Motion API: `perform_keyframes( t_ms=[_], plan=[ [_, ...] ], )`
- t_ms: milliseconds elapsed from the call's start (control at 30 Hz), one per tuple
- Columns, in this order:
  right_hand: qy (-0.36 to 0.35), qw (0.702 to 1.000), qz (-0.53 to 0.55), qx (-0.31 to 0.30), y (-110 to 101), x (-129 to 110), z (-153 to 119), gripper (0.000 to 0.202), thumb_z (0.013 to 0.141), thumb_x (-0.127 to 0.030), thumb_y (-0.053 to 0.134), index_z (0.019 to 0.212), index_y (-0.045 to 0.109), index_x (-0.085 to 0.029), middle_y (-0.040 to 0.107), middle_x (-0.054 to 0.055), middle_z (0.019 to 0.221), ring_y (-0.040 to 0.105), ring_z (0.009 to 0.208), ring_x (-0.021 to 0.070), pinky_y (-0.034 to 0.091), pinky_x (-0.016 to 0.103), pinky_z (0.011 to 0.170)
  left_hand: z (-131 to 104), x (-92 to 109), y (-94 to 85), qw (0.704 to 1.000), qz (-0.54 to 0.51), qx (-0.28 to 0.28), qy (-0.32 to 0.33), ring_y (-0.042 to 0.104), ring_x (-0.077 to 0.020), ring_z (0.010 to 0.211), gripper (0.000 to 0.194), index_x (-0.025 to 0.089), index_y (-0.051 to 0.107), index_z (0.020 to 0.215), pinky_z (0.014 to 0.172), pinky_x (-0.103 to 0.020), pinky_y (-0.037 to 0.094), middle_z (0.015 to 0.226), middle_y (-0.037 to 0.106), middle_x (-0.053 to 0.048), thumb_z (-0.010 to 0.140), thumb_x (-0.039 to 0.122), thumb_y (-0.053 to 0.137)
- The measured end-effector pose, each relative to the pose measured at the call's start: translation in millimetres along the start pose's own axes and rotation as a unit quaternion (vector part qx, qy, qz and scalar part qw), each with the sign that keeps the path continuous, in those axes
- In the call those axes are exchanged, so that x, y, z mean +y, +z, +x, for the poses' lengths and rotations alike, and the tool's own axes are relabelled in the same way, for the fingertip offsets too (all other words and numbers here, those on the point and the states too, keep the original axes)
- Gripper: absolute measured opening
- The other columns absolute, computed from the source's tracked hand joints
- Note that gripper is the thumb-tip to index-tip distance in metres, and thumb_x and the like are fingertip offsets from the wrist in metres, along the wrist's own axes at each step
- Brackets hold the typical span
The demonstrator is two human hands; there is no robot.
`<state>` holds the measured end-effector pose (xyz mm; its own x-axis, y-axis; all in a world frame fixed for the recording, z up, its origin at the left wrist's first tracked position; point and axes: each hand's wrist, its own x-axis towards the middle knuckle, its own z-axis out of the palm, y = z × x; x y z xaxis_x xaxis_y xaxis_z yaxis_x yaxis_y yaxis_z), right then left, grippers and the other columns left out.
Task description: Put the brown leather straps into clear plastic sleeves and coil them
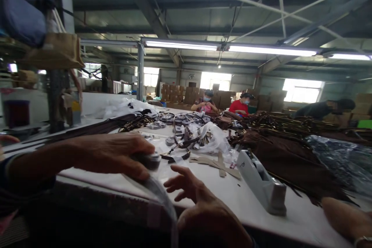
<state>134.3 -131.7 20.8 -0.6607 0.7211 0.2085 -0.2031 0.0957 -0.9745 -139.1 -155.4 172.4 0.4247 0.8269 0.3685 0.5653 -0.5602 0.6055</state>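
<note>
While the left forearm comes in level from the left edge, its hand (107, 153) is palm down over the near edge of the white worktable (229, 193), back of the hand uppermost. Left fingers and thumb: clamped on one grey roll (152, 161), held at the table's front edge. One pale strap (167, 197) runs from below the left thumb and hangs past that edge; whether it is continuous with the roll cannot be told. Right hand (200, 199) rises from the lower frame, pointing up and to the left, fingers spread apart and slightly curled, nothing gripped; strap passes just beside it, contact uncertain. Counts: tape dispenser (261, 186), one, to the right of the right hand; clear plastic bag (215, 137), one, beyond the hands; beige strips (213, 162), several, overlapping, exact number unclear; coiled straps (180, 120), many, heaped mid-table, not countable. Brown fabric pieces (281, 155) are piled at right, with clear plastic sheeting (334, 159) on them. Another person's hand (345, 217), one, lower right, blurred, finger state cannot be told. Co-workers (240, 106) across the table: three, one in a red top.
</note>
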Motion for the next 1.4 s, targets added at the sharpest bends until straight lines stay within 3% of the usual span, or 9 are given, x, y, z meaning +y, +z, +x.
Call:
perform_keyframes(
  t_ms=[167,300,433,500,633,800,1000,1233,1400],
  plan=[
    [-0.021,0.999,0.040,-0.026,36,-8,38,0.051,0.085,-0.029,0.076,0.132,0.060,-0.018,0.075,0.005,0.086,0.068,0.074,0.0186,0.049,0.032,0.073,22,20,-19.8,0.996,0.089,-0.003,-0.008,0.059,-0.0175,0.058,0.040,0.020,0.069,0.065,0.057,-0.027,0.041,0.063,0.068,-0.002,0.091,0.050,0.067],
    [-0.085,0.993,0.021,0.080,44,-5,73,0.048,0.074,-0.038,0.085,0.112,0.063,-0.018,0.068,0.003,0.085,0.062,0.072,0.0174,0.043,0.024,0.054,24,27,-31.9,0.994,-0.088,0.054,-0.029,0.054,-0.0150,0.055,0.039,0.018,0.070,0.071,0.055,-0.026,0.039,0.062,0.066,-0.003,0.091,0.050,0.065],
    [-0.176,0.967,-0.021,0.185,40,-24,91,0.074,0.061,-0.033,0.092,0.127,0.061,-0.026,0.064,0.004,0.113,0.057,0.085,0.0176,0.046,0.023,0.056,14,31,-33.5,0.995,-0.078,-0.034,-0.050,0.052,-0.0143,0.057,0.035,0.016,0.071,0.077,0.055,-0.025,0.039,0.062,0.064,-0.002,0.091,0.048,0.068],
    [-0.196,0.967,-0.043,0.159,41,-37,93,0.073,0.061,-0.028,0.091,0.129,0.063,-0.028,0.064,0.004,0.119,0.056,0.086,0.0171,0.048,0.024,0.062,10,34,-32.9,0.989,-0.048,-0.125,-0.065,0.055,-0.0157,0.058,0.033,0.017,0.071,0.075,0.056,-0.025,0.040,0.062,0.064,-0.002,0.090,0.046,0.069],
    [-0.166,0.984,-0.058,0.013,45,-50,93,0.017,0.072,-0.026,0.079,0.086,0.075,-0.017,0.066,0.001,0.079,0.056,0.071,0.0153,0.046,0.028,0.066,14,31,-35.5,0.975,0.007,-0.214,-0.068,0.056,-0.0172,0.059,0.034,0.017,0.073,0.073,0.057,-0.027,0.041,0.061,0.064,-0.002,0.090,0.046,0.069],
    [-0.136,0.986,-0.076,0.057,41,-51,83,0.014,0.071,-0.026,0.083,0.074,0.075,-0.016,0.058,-0.003,0.063,0.047,0.061,0.0108,0.035,0.025,0.060,27,6,-39.5,0.995,-0.047,-0.032,-0.085,0.052,-0.0158,0.057,0.034,0.015,0.076,0.072,0.055,-0.028,0.036,0.064,0.065,-0.004,0.083,0.047,0.077],
    [-0.108,0.992,-0.021,-0.065,33,-32,66,0.030,0.088,-0.042,0.074,0.085,0.078,-0.012,0.059,0.000,0.065,0.050,0.059,0.0113,0.037,0.026,0.061,35,-6,-23.3,0.970,-0.221,0.091,-0.052,0.062,-0.0164,0.066,0.029,0.013,0.072,0.073,0.063,-0.026,0.047,0.072,0.072,-0.008,0.084,0.039,0.079],
    [-0.084,0.995,0.041,-0.032,34,-26,86,0.049,0.088,-0.042,0.078,0.131,0.062,-0.027,0.066,0.003,0.102,0.063,0.079,0.0149,0.040,0.019,0.052,53,3,-16.6,0.913,-0.400,0.081,-0.006,0.058,-0.0113,0.056,0.012,0.009,0.076,0.080,0.051,-0.020,0.045,0.070,0.069,-0.007,0.085,0.020,0.074],
    [-0.123,0.992,0.027,-0.002,30,-54,108,0.029,0.092,-0.046,0.072,0.105,0.070,-0.020,0.071,0.003,0.089,0.051,0.058,0.0079,0.026,0.019,0.046,60,19,-17.9,0.906,-0.420,0.059,0.011,0.061,-0.0095,0.056,0.021,0.006,0.074,0.083,0.053,-0.019,0.048,0.071,0.069,-0.006,0.095,0.008,0.058]
  ],
)
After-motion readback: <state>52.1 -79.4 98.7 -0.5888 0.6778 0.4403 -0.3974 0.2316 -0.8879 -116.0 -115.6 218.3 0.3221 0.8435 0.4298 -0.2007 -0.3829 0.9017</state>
